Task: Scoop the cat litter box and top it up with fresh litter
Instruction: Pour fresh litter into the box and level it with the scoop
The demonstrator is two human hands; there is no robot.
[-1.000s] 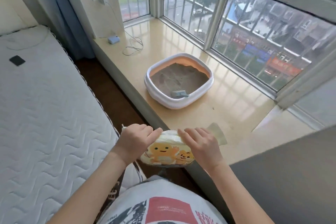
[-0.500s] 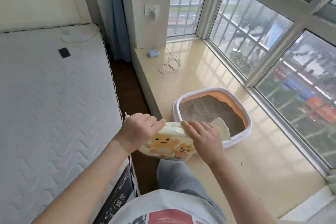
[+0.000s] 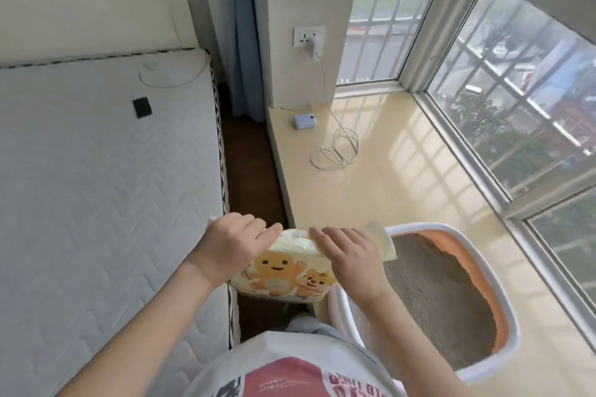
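Low in the middle of the frame both hands hold a soft pale-yellow plastic bag printed with orange cartoon animals (image 3: 285,271). The left hand (image 3: 230,243) is curled over the bag's top left corner, fingers bent and closed on the gathered edge. The right hand (image 3: 350,256) lies flatter across the top right, fingers stretched toward the left hand and pressed on the crumpled rim — a loose flap of the bag sticks out past its knuckles. Just right of the bag, at the lower right of the frame, sits the white-rimmed plastic litter box with an orange inner wall (image 3: 503,306), filled with grey-brown litter (image 3: 432,300), resting on the glossy cream window ledge (image 3: 403,177). A quilted white mattress (image 3: 96,187) fills the left side.
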